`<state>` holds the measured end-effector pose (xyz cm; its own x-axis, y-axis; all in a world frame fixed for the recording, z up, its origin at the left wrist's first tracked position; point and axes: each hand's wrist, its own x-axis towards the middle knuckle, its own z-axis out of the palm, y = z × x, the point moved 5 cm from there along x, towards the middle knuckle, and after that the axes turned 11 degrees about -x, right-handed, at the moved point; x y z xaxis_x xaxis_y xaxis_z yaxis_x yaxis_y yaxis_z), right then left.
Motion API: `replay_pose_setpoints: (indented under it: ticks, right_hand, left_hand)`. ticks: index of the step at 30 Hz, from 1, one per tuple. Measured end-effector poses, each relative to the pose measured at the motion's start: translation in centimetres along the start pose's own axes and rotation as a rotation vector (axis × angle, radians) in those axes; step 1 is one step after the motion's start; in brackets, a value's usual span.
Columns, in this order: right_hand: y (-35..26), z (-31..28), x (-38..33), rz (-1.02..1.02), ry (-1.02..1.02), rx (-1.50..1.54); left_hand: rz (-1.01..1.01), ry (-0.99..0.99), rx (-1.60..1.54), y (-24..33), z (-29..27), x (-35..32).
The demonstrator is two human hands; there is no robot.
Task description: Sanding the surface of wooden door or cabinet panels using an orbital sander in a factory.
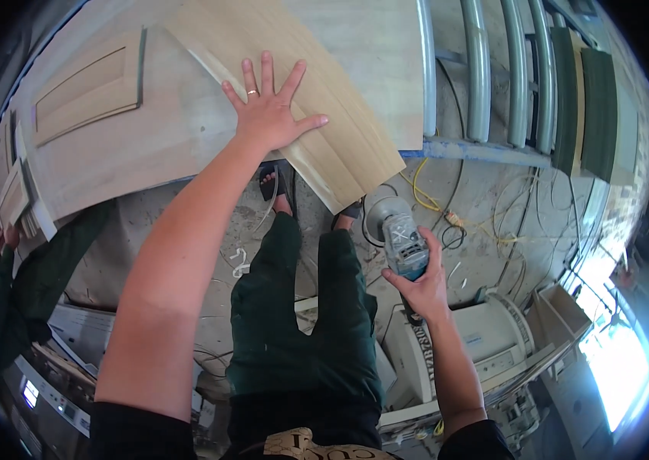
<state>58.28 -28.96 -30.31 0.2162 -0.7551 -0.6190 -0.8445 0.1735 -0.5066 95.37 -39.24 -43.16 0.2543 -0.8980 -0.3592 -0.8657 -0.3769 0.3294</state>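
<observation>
My left hand [271,119] lies flat with its fingers spread on a light wooden panel [340,115]. The panel sits at a slant on the worktable [179,146], and its near end sticks out past the table edge. In my right hand [428,287] is an angle grinder [405,241], gripped round its body. A pale round disc [387,216] is at its far end, held off the table, close to the panel's near right corner but apart from it. Dust covers the grinder's grey body.
Another framed wooden panel [94,92] lies at the table's left. Metal roller tubes [478,84] and dark green boards [599,107] are at right. Yellow cords [420,188] trail over the floor. A white machine [474,341] stands at lower right. At far left, another person's hand [10,236] touches stacked panels.
</observation>
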Motion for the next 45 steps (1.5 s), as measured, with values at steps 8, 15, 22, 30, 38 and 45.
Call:
replay_pose_setpoints:
  ticks: [8,15,22,30,38,45]
  right_hand:
    - [-0.6,1.8,4.1,-0.278,-0.168,-0.281]
    - [-0.9,4.0,5.1,-0.374,-0.282,-0.335]
    - [-0.2,3.2,5.4,-0.348,-0.210,-0.340]
    - [1.5,-1.8,7.8,-0.124,-0.044,-0.204]
    - [0.6,0.8,6.2,-0.190,-0.093,-0.238]
    - [-1.0,3.8,5.7,-0.392,-0.283,-0.335]
  left_hand:
    - [-0.036,-0.045,0.124,0.1,0.2,0.5]
    - [-0.026,0.014,0.153,0.1,0.9,0.4]
    - [-0.015,0.044,0.190,-0.1,1.4,0.5]
    - [-0.001,0.060,0.199,-0.2,1.3,0.5]
    - [-0.026,0.024,0.165,0.1,1.2,0.4]
    - [-0.027,0.010,0.159,0.1,1.0,0.4]
